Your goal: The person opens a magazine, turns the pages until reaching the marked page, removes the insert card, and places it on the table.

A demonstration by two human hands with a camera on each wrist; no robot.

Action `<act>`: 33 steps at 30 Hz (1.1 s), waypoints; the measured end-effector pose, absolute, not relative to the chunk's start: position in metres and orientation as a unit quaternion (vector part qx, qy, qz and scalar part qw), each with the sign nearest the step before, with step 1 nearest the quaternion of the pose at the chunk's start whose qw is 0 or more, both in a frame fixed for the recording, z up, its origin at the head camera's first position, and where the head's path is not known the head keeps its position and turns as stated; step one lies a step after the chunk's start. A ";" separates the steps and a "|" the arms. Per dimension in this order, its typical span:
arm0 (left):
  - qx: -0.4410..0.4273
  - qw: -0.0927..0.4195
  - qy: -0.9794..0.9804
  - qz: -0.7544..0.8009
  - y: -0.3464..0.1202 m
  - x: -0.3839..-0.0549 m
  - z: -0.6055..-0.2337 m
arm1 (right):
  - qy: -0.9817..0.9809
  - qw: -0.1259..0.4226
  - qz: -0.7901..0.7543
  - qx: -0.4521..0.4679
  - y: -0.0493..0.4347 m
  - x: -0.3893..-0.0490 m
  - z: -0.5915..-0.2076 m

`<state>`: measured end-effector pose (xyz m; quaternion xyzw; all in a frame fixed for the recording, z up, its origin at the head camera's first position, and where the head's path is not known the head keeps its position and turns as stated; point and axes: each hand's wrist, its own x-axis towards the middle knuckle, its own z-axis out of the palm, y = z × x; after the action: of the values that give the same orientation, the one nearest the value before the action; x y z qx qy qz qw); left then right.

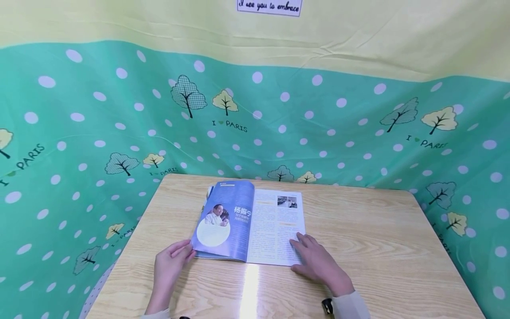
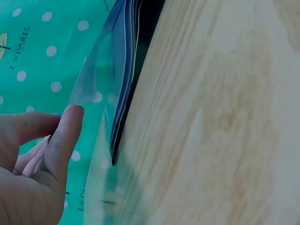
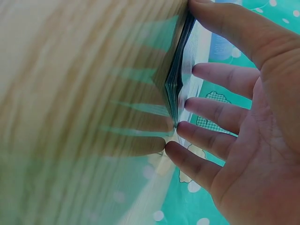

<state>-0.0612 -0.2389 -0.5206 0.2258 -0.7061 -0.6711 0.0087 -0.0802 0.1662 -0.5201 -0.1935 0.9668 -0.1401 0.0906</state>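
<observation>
An open magazine (image 1: 267,239) lies on the wooden table. Its left page (image 1: 239,241) is blue, with a portrait over a white circle; the right one carries printed text and a small photo. My left hand (image 1: 170,264) pinches the lower outer corner of the blue page between thumb and fingers. In the left wrist view that page (image 2: 86,84) bows away from the stack of leaves beneath. My right hand (image 1: 316,261) rests at the lower right corner of the magazine. Its fingers are spread and fairly straight on the page edge, with the thumb (image 3: 229,21) at the bottom edge.
The wooden table (image 1: 370,239) extends on both sides of the magazine and reflects a bright strip of light in front. A green polka-dot cloth (image 1: 295,115) with tree prints hangs behind the table and along its sides. A dark band (image 1: 327,305) shows at the right wrist.
</observation>
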 end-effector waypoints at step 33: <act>0.204 0.043 -0.716 -0.666 -0.239 -0.063 -0.518 | 0.981 -0.040 -0.184 -0.051 0.172 -0.089 -0.517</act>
<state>-0.0631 -0.2390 -0.5182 0.2038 -0.7159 -0.6664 0.0429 -0.0888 0.1718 -0.5168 -0.0514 0.9808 -0.1840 -0.0396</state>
